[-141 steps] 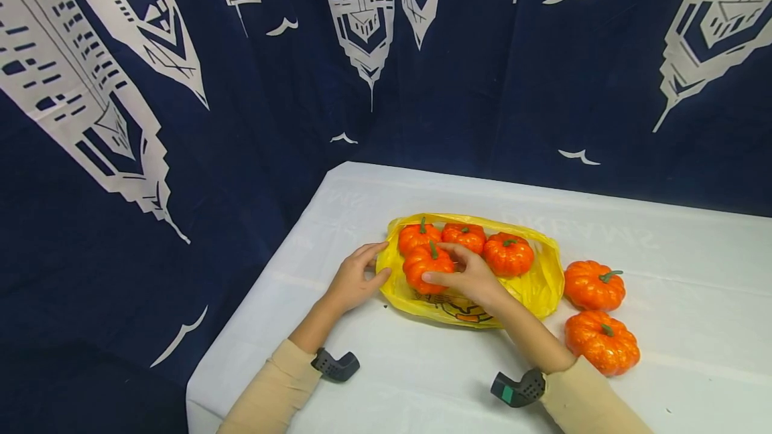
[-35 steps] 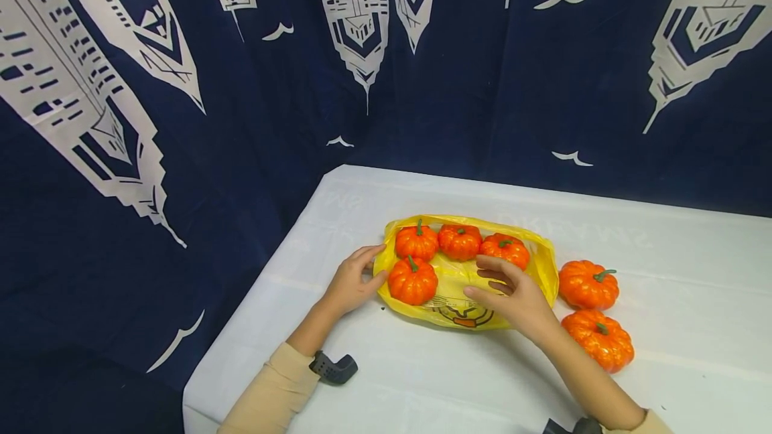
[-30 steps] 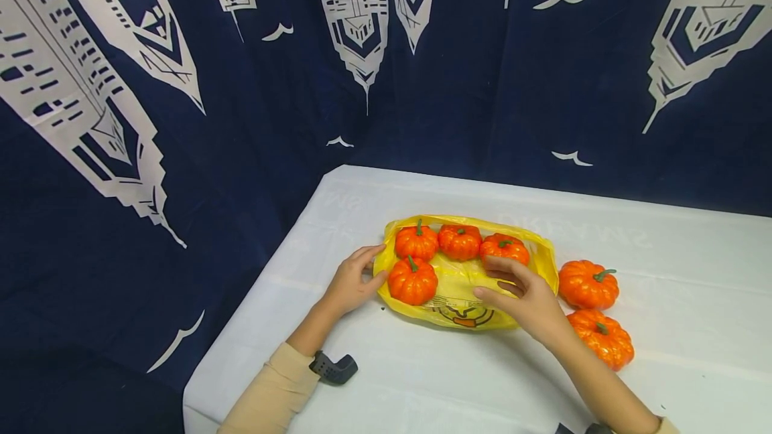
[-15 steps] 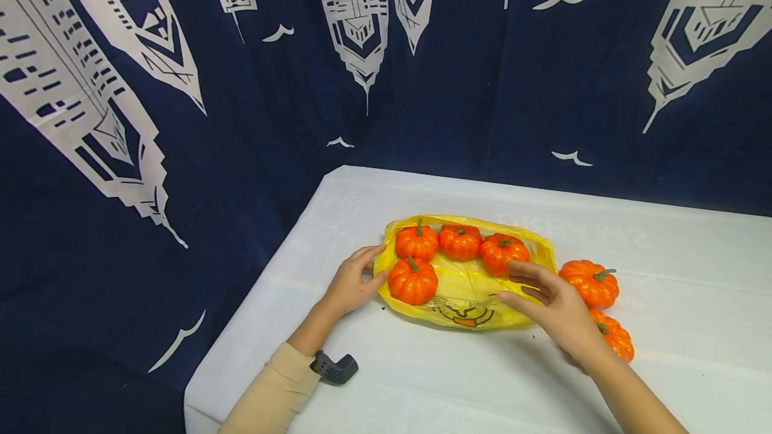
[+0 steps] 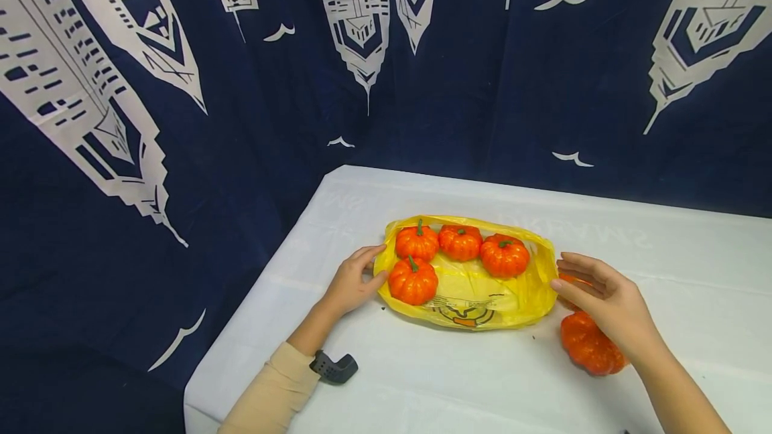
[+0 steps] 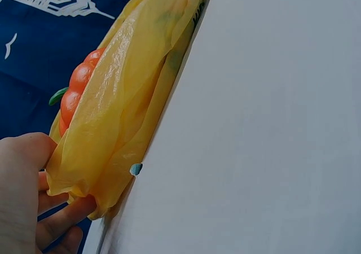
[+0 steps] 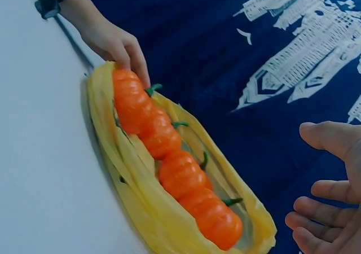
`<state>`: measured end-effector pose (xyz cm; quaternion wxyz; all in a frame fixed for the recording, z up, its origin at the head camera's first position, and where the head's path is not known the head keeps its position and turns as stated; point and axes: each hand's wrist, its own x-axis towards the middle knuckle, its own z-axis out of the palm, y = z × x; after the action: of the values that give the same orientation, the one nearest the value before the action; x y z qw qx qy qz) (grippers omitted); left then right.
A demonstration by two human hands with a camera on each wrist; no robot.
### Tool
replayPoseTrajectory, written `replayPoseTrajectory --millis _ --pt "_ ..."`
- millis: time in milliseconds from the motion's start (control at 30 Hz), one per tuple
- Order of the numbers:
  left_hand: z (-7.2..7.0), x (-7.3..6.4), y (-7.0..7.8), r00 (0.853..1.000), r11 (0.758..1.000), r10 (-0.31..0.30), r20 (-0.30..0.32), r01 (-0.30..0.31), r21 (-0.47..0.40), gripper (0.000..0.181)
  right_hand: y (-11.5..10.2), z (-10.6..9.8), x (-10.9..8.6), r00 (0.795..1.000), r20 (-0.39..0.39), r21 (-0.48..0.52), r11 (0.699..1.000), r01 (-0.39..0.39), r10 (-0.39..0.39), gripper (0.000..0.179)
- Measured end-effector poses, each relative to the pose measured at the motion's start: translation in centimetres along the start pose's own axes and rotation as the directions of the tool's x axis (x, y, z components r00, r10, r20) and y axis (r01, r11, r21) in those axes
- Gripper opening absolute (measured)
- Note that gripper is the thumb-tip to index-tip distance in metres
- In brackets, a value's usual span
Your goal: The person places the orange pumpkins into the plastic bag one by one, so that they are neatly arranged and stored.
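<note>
A yellow plastic bag [image 5: 531,300] lies spread with its mouth upward and several orange toy pumpkins [image 5: 505,256] inside. Three line its far side; another pumpkin [image 5: 413,281] sits at the near left. My left hand [image 5: 350,283] touches the bag's left end, thumb and fingers spread apart at the rim. In the left wrist view the yellow film [image 6: 107,130] drapes over its fingertips. My right hand [image 5: 615,300], with parted fingers and nothing in them, hovers over two pumpkins outside the bag. It partly covers the farther pumpkin [image 5: 569,303] and the nearer pumpkin [image 5: 588,347].
A white cloth [image 5: 458,380] covers the table. Behind it hangs a dark blue curtain [image 5: 482,99] with white building and bird prints. A black wrist mount [image 5: 334,368] sits on the left wrist.
Earlier the right hand held a pumpkin over the bag; that pumpkin now sits at the bag's near left. The right hand has moved right to the outside pumpkins. The left hand has stayed put.
</note>
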<state>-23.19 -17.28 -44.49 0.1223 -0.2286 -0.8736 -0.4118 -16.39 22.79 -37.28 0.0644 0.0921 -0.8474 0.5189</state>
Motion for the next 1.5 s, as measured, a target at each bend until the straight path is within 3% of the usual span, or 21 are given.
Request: replayPoseTrajectory --millis 267,500,800,967,1200,1500 --pt "-0.1 0.0 0.1 1.0 1.0 -0.014 0.003 0.014 -0.014 0.052 0.7 -2.0 -0.1 0.997 -0.052 -0.087 0.994 -0.06 0.056 0.056" --pt "0.0 0.0 -0.1 1.0 1.0 -0.02 0.003 0.02 -0.013 0.051 1.6 -3.1 0.1 0.989 -0.138 -0.094 0.993 -0.072 0.059 0.055" --pt "0.1 0.0 -0.1 1.0 1.0 -0.014 0.003 0.014 -0.01 0.051 3.6 -4.3 0.3 0.945 -0.248 -0.087 0.966 -0.242 0.214 0.067" --pt "0.0 0.0 0.0 1.0 1.0 -0.018 0.007 0.018 -0.02 0.052 5.3 -4.6 0.5 0.929 -0.278 -0.056 0.961 -0.269 0.244 0.071" --pt "0.0 0.0 0.0 1.0 1.0 -0.017 0.005 0.017 -0.017 0.051 7.5 -4.9 0.6 0.928 -0.197 0.026 0.948 -0.317 0.315 0.075" --pt "0.0 0.0 0.1 1.0 1.0 -0.005 -0.002 0.005 -0.025 0.051 8.7 -4.3 1.4 0.924 -0.102 -0.051 0.926 -0.374 0.368 0.079"
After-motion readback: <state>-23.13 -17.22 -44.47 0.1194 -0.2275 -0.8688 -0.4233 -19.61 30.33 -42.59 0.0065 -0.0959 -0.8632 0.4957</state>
